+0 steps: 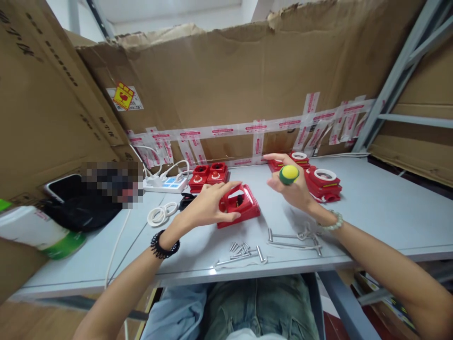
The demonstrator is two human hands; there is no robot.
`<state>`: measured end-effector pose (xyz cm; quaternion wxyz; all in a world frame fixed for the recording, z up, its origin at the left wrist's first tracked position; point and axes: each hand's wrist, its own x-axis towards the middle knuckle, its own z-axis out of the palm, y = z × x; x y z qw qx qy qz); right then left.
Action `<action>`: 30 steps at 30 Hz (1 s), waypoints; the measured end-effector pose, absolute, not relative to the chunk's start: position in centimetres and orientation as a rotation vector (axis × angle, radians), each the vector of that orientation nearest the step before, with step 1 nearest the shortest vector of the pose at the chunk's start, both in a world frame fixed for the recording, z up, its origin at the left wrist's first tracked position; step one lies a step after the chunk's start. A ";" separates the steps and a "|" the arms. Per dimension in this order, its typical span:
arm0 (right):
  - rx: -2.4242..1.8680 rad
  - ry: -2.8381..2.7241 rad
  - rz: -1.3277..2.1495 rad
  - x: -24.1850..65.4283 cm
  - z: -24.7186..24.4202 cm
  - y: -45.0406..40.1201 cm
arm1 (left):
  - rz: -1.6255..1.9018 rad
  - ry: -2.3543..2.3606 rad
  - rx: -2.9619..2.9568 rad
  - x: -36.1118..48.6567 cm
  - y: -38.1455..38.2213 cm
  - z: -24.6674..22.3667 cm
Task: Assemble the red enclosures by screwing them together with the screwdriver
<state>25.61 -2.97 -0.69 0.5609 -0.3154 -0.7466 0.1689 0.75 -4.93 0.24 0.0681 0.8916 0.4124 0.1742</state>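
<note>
My left hand grips the left side of a red plastic housing, its thumb along the near edge and fingers over the top. The housing lies tilted on the table, with a large opening in its face. Just to the right, my right hand is raised above the table and closed around a screwdriver with a green and yellow handle. Its handle end faces me, and the shaft is hidden. The right index finger is stretched out to the left. Below the housing lie several small screws.
Metal rods lie near the front edge. White rings are at the left, by a white power strip. Red units with knobs and red housings with white rings stand farther back. Cardboard walls the rear.
</note>
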 end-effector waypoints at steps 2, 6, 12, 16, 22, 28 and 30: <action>-0.747 -1.658 0.487 25.7 -0.6 -2.7 | 0.368 1.328 2.724 0.9 -4.5 -0.2; -0.757 -1.635 0.486 25.5 -0.5 -2.6 | 0.258 1.385 2.727 1.2 -3.7 -0.8; -0.786 -1.677 0.401 25.4 -0.4 -3.0 | 0.300 1.216 2.717 1.0 -2.8 -1.0; -0.773 -1.696 0.389 25.4 -0.3 -3.0 | 0.289 1.008 2.643 1.0 -1.7 -0.7; -0.739 -1.702 0.371 25.4 -0.2 -2.9 | 0.264 1.031 2.601 -0.3 -2.2 -1.4; -0.784 -1.729 0.363 25.3 -0.2 -3.0 | 0.432 1.235 2.662 0.5 -2.1 -3.1; -0.788 -1.731 0.359 25.3 -0.3 -3.0 | 0.514 1.412 2.702 2.1 -1.0 -3.3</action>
